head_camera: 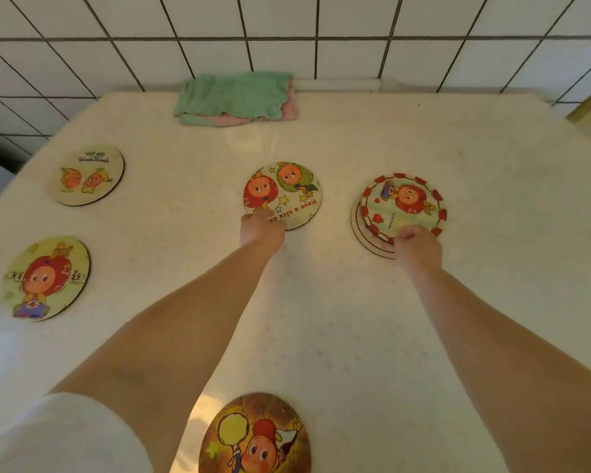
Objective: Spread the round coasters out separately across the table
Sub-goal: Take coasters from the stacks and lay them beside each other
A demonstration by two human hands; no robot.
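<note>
A small stack of round wooden cartoon-printed coasters [399, 213] is sitting right of centre on the cream-covered bench [355, 336], its top disc with a red-checked rim lying slightly askew over the ones beneath. The right hand [418, 245] is pinching the near edge of that stack, its grip closed on it. The left hand [261, 227] is pressing fingertips on the near edge of a single star-printed coaster [283, 194] just beside the stack. Four coasters are already lying apart: that one, two at the left [88, 175] [46, 278], and one at the near edge [255, 435]. By my judgement the stack remains to be dealt out, mostly rightward. A folded green and pink cloth [236, 99] is resting by the tiled wall.
</note>
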